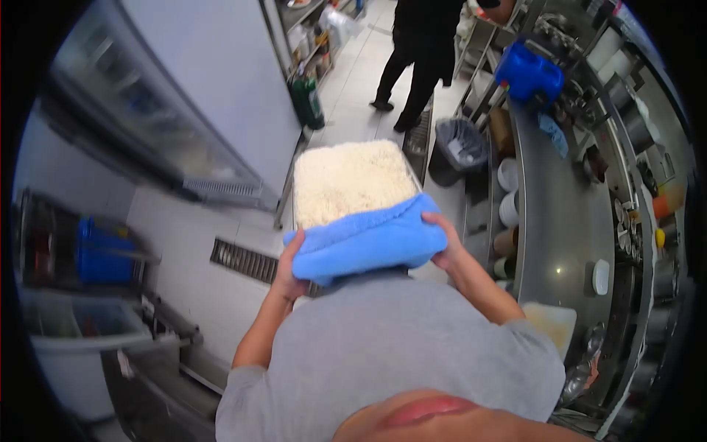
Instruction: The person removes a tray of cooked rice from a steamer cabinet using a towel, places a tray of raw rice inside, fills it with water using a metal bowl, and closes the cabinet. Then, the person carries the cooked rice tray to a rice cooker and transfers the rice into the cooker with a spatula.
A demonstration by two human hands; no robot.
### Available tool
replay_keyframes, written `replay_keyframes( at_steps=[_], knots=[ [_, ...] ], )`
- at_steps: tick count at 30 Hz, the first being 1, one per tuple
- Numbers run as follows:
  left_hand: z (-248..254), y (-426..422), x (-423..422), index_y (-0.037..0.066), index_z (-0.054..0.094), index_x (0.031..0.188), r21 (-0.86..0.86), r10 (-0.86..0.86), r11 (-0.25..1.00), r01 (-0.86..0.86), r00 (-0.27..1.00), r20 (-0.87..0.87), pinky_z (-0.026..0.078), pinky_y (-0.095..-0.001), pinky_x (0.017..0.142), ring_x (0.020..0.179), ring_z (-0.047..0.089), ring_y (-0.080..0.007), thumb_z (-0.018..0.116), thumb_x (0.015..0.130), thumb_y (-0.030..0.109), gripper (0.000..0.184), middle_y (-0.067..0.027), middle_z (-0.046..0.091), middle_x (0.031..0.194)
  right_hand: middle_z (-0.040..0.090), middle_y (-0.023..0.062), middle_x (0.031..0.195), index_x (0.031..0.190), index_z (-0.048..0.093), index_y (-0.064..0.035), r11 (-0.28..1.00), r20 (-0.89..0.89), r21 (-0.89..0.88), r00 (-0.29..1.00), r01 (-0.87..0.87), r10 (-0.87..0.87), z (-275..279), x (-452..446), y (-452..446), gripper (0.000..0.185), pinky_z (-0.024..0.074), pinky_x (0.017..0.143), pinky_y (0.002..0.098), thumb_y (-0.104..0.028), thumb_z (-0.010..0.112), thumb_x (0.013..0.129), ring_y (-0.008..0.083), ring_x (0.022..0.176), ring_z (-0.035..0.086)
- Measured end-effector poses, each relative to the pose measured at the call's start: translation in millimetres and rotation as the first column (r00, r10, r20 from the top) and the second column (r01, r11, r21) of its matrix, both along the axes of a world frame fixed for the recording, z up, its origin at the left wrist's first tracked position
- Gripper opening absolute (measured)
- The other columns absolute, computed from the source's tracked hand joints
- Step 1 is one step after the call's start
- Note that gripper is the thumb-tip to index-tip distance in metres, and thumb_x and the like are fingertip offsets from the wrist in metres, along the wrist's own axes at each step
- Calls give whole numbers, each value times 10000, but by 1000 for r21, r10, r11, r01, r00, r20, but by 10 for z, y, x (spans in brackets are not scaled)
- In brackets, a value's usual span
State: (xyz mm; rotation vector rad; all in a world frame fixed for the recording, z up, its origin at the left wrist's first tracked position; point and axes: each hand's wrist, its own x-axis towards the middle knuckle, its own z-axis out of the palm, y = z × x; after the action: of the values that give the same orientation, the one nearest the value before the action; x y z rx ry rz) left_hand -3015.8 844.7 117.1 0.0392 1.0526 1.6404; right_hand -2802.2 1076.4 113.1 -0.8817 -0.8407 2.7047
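A deep metal tray [294, 197] is filled with white, grainy food [352, 177] that looks like rice. A blue towel [368, 239] is draped over its near end, in front of my chest. My left hand [289, 267] grips the towel-covered left corner, thumb on top. At the right corner, my right hand [444, 239] holds the towel and tray the same way. The fingers of both hands are partly hidden beneath the towel.
A person in black [421, 51] stands ahead in the aisle. On the right run a steel counter [556, 243] and a lined bin [458, 151]. A tall fridge [147, 110] stands left, near a floor drain grate [243, 259] and a blue container [103, 250].
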Motion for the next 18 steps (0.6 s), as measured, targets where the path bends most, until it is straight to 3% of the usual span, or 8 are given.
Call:
replay_keyframes(
  at_steps=[3, 9, 12, 15, 18],
  knots=[
    [16, 816, -784, -1, 468, 1267, 52, -47, 998, 46, 999, 10, 396, -365, 976, 1120, 538, -252, 495, 897, 497, 621, -139, 554, 1227, 530, 163, 1237, 1316, 388, 9, 990, 65, 84, 991, 111, -116, 212, -684, 599, 659, 404, 984, 385, -328, 614, 798, 282, 1120, 534],
    [-277, 2154, -2227, 3, 478, 1257, 69, -144, 988, 139, 987, 74, 395, -368, 977, 1121, 537, -253, 494, 893, 516, 629, -139, 553, 1228, 549, 161, 1202, 1286, 416, 9, 983, 111, 95, 980, 156, -166, 132, -1870, 1825, 621, 404, 979, 385, -311, 610, 791, 271, 1094, 549],
    [-349, 2854, -2892, 3, 491, 1240, 92, -77, 993, 69, 993, 86, 396, -370, 977, 1121, 538, -252, 490, 895, 517, 619, -141, 558, 1221, 566, 146, 1163, 1250, 448, 5, 986, 100, 127, 988, 104, -117, 27, -2635, 2629, 588, 412, 964, 375, -298, 624, 779, 254, 1059, 563],
    [-292, 3141, -3233, -5, 477, 1250, -19, 55, 998, -53, 995, 86, 387, -379, 995, 1134, 532, -259, 481, 906, 495, 607, -146, 561, 1216, 576, 137, 1144, 1228, 468, 3, 999, 141, 39, 990, -9, 3, 140, -3207, 3116, 552, 405, 960, 365, -260, 619, 766, 237, 1052, 563],
    [-361, 3588, -3802, 7, 453, 1276, 79, 95, 992, -103, 990, 102, 380, -387, 1004, 1156, 516, -262, 489, 906, 477, 599, -147, 540, 1244, 578, 135, 1133, 1231, 465, 7, 994, 215, 78, 975, -79, 60, -11, -3971, 3784, 554, 391, 965, 353, -255, 613, 766, 233, 1052, 556]
  ],
)
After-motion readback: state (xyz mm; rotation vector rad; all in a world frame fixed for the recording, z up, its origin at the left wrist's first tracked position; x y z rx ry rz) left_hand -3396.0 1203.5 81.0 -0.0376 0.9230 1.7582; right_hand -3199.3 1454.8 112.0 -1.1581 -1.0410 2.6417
